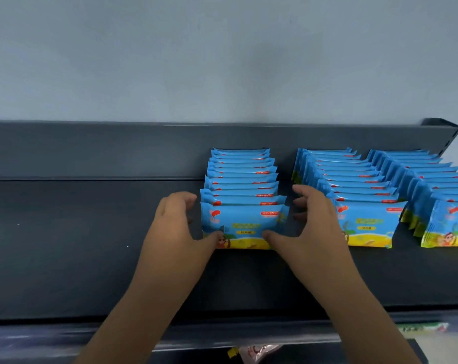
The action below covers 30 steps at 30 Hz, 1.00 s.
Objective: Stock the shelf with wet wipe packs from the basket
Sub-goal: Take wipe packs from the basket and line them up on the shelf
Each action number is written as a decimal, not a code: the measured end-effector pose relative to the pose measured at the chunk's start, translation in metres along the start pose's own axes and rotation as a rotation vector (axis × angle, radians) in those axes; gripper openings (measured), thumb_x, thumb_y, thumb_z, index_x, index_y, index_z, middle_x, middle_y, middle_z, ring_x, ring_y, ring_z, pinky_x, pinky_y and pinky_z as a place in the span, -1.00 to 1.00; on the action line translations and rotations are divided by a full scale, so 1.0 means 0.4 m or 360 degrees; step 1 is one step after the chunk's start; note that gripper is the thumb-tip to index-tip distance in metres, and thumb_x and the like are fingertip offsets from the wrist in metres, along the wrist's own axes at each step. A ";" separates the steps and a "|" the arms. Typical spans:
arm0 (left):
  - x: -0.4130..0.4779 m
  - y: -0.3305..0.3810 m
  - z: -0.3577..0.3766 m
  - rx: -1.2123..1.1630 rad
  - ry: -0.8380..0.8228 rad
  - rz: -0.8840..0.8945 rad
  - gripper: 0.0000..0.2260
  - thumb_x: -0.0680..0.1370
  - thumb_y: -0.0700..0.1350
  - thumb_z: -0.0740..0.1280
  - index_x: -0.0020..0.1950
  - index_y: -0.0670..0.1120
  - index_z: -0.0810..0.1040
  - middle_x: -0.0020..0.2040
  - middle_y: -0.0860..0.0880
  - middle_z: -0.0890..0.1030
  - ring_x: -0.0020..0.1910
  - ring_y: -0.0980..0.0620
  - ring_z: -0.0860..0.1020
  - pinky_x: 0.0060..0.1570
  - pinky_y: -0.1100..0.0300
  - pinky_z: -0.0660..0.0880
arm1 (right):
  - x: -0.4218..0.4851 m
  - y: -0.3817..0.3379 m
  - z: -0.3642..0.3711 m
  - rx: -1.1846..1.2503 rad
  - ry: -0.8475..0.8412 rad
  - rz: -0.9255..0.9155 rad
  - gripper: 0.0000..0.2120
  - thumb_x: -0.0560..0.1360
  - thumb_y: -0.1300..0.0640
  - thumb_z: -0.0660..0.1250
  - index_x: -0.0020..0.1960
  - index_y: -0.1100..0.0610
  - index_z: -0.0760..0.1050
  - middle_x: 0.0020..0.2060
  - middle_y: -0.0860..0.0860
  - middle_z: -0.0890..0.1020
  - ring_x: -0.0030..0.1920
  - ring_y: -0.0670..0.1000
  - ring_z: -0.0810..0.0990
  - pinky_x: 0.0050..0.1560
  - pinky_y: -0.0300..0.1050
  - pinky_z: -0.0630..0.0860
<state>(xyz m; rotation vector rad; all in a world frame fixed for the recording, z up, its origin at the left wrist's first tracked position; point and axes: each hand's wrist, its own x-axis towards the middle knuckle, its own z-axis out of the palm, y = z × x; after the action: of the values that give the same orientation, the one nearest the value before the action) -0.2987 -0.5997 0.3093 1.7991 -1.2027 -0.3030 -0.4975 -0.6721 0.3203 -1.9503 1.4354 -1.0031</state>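
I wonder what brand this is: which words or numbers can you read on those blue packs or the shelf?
"10" plus blurred characters: yellow tag on the left row's front pack.
"10" plus blurred characters: same tag on the middle row's front pack.
Red logos and other print on the packs: too blurred to read.
Shelf: no text visible.
Wrappers below the shelf: blurred, unreadable.

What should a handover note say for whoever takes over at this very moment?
Left hand and right hand grip opposite ends of the left row, thumbs on its front pack.
Three rows of wet wipe packs stand on the shelf: left row, middle row, right row running out of frame.
Done: three rows placed.
Left: square up this row, probably start another on the bare shelf to its left. Basket not in view.
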 end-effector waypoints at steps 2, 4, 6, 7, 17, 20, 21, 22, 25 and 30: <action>0.003 -0.001 0.001 -0.0126 -0.0058 -0.0087 -0.13 0.31 -0.08 0.69 0.50 0.12 0.30 0.34 0.22 0.36 0.31 0.20 0.43 0.26 0.16 0.47 | 0.008 0.004 -0.004 -0.0004 -0.0118 0.0058 0.05 0.28 0.01 0.68 0.59 -0.09 0.14 0.43 -0.13 0.35 0.43 -0.09 0.35 0.42 -0.06 0.39; 0.011 0.005 0.000 -0.0285 -0.0144 -0.0157 0.08 0.23 -0.09 0.72 0.60 0.14 0.17 0.48 0.21 0.28 0.44 0.22 0.32 0.40 0.15 0.38 | 0.018 0.003 -0.008 0.0049 -0.0254 0.0122 0.18 0.25 0.00 0.69 0.64 -0.11 0.01 0.55 -0.15 0.24 0.55 -0.09 0.22 0.52 0.01 0.29; 0.022 0.023 -0.001 -0.0425 -0.0302 -0.0202 0.23 0.20 -0.13 0.74 0.65 0.16 0.01 0.59 0.22 0.19 0.45 0.35 0.23 0.35 0.32 0.33 | 0.035 0.002 -0.012 0.0150 -0.0373 0.0201 0.28 0.22 0.02 0.71 0.66 -0.11 -0.09 0.60 -0.17 0.15 0.59 -0.09 0.14 0.55 0.05 0.25; 0.030 0.034 0.000 -0.0483 -0.0397 -0.0215 0.29 0.20 -0.17 0.73 0.66 0.16 -0.07 0.58 0.25 0.19 0.35 0.49 0.26 0.23 0.47 0.35 | 0.045 0.001 -0.014 0.0178 -0.0427 0.0237 0.33 0.19 0.04 0.72 0.66 -0.11 -0.13 0.62 -0.17 0.12 0.59 -0.08 0.13 0.55 0.06 0.25; 0.134 -0.010 0.047 -0.0607 -0.0777 -0.0163 0.37 0.27 -0.39 0.64 0.64 0.08 -0.37 0.29 0.39 0.32 0.16 0.47 0.51 -0.09 0.57 0.48 | 0.129 0.013 0.008 0.0614 -0.0808 0.0408 0.42 0.17 0.46 0.64 0.65 -0.14 -0.22 0.30 -0.32 0.43 0.29 -0.11 0.49 0.38 0.10 0.49; 0.156 -0.033 0.064 -0.0624 -0.0802 -0.0092 0.40 0.22 -0.34 0.69 0.64 0.02 -0.36 0.53 0.18 0.29 0.45 0.20 0.36 0.02 0.60 0.43 | 0.141 0.025 0.021 0.0734 -0.0876 0.0364 0.44 0.14 0.49 0.62 0.65 -0.17 -0.21 0.23 -0.26 0.54 0.25 -0.05 0.58 0.28 0.10 0.58; 0.162 -0.040 0.066 -0.0624 -0.0807 -0.0066 0.44 0.18 -0.27 0.73 0.66 0.01 -0.33 0.54 0.18 0.29 0.47 0.19 0.35 0.08 0.58 0.43 | 0.144 0.028 0.025 0.0770 -0.0886 0.0352 0.44 0.11 0.47 0.62 0.65 -0.19 -0.18 0.28 -0.19 0.57 0.26 -0.02 0.60 0.26 0.12 0.59; 0.168 -0.046 0.067 -0.0617 -0.0813 -0.0029 0.46 0.12 -0.19 0.75 0.67 0.02 -0.27 0.54 0.20 0.31 0.48 0.18 0.37 0.18 0.50 0.46 | 0.147 0.031 0.027 0.0798 -0.0898 0.0334 0.41 0.09 0.46 0.61 0.64 -0.21 -0.11 0.29 -0.14 0.59 0.26 0.00 0.61 0.24 0.14 0.60; 0.181 -0.061 0.069 -0.0578 -0.0815 0.0086 0.32 0.10 -0.15 0.76 0.67 0.02 0.01 0.49 0.13 0.45 0.43 0.12 0.49 0.34 0.13 0.53 | 0.155 0.034 0.027 0.0831 -0.0939 0.0222 0.20 0.15 0.54 0.56 0.57 -0.18 0.16 0.23 -0.03 0.66 0.23 0.04 0.64 0.20 0.21 0.62; 0.182 -0.056 0.072 -0.0576 -0.0764 0.0191 0.11 0.17 -0.32 0.71 0.59 0.00 0.21 0.39 0.08 0.55 0.34 0.17 0.55 0.26 0.24 0.56 | 0.162 0.047 0.029 0.0859 -0.0925 0.0241 0.25 0.14 0.55 0.57 0.57 -0.23 0.13 0.23 -0.06 0.65 0.23 0.04 0.64 0.19 0.20 0.62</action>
<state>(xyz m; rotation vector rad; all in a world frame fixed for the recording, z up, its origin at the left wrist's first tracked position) -0.2677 -0.6738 0.2955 1.3702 -1.4660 -0.8608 -0.4880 -0.7398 0.3160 -1.5265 0.8563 -0.5946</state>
